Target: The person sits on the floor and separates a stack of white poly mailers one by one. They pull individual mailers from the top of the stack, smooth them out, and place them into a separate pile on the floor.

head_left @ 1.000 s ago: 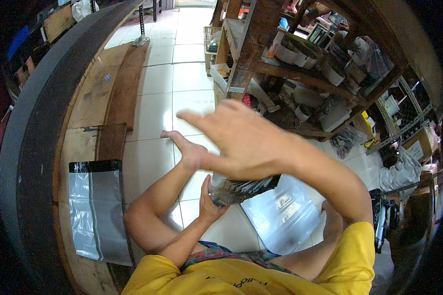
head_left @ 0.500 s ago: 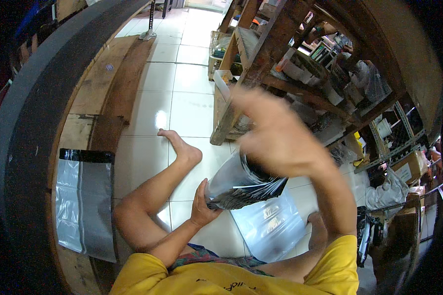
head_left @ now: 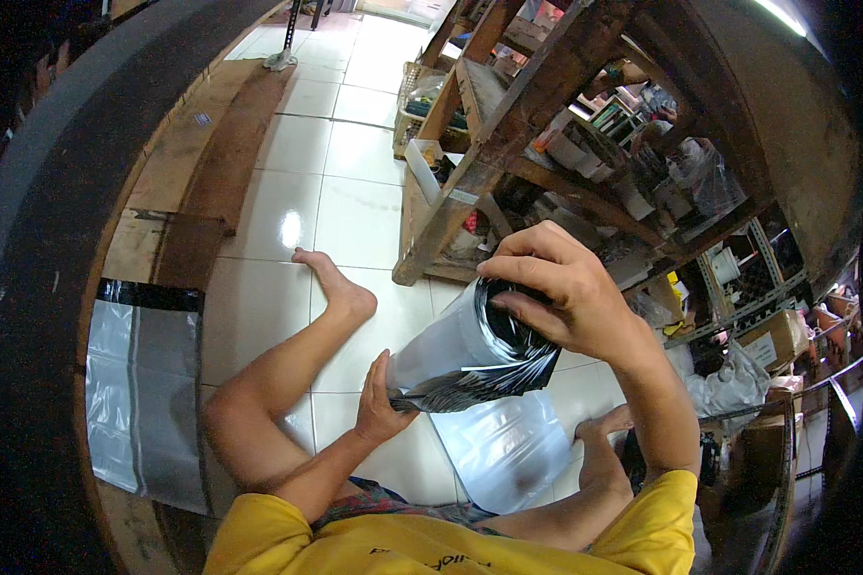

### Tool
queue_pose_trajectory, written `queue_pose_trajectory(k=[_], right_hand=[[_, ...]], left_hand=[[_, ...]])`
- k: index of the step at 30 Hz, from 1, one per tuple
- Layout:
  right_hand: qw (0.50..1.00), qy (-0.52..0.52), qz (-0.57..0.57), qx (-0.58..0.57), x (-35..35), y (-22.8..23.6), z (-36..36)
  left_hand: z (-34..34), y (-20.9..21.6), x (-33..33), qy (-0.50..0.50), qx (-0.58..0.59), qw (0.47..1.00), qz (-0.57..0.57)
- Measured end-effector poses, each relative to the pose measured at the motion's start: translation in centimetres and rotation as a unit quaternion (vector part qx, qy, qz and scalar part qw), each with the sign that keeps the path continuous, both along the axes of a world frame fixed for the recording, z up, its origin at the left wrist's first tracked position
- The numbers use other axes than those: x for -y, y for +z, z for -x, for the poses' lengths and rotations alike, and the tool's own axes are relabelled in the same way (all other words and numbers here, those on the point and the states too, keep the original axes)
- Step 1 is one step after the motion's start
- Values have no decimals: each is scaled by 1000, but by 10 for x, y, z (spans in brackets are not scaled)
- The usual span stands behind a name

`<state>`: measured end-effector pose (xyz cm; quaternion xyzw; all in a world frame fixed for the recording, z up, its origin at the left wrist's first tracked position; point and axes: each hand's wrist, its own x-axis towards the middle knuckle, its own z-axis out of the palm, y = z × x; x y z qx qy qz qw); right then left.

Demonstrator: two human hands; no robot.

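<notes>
In front of me a thick roll of plastic mailing bags [head_left: 436, 340], silvery-grey outside and black inside, is held at a slant. Its many layered edges fan out along the lower right side. My left hand [head_left: 382, 407] cups the lower left end, fingers against the outside. At the upper right end my right hand [head_left: 561, 292] grips the rim, with the thumb inside the black opening and the fingers over the outer edge. A shiny flat plastic bag [head_left: 503, 450] lies on the floor below the roll, between my legs.
Left of me, grey bags with a black top band [head_left: 149, 383] lie on wooden boards [head_left: 163, 172]. A wooden rack [head_left: 508, 125] stands ahead to the right, a plastic basket [head_left: 414, 101] beside it. A cardboard box [head_left: 775, 340] and white sack [head_left: 734, 383] sit at right. White tiles [head_left: 350, 206] cover the floor.
My right hand, blurred above the roll before, has come down onto its upper rim with the thumb inside. My left hand keeps its hold, and the whole view has shifted slightly.
</notes>
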<state>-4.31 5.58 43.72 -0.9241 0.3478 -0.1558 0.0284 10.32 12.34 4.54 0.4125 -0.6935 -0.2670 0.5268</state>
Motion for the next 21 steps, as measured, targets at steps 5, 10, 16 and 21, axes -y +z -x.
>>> queue_pose_trajectory(k=[5, 10, 16, 21], right_hand=[[999, 29, 31, -12, 8, -6, -1], [999, 29, 37, 23, 11, -13, 2], [997, 20, 74, 16, 10, -13, 6], [998, -4, 62, 25, 5, -13, 5]], left_hand=[[1, -4, 1, 5, -10, 1000, 12], [0, -6, 1, 0, -10, 1000, 12], [2, -7, 1, -1, -16, 1000, 17], [2, -5, 1, -1, -10, 1000, 26]])
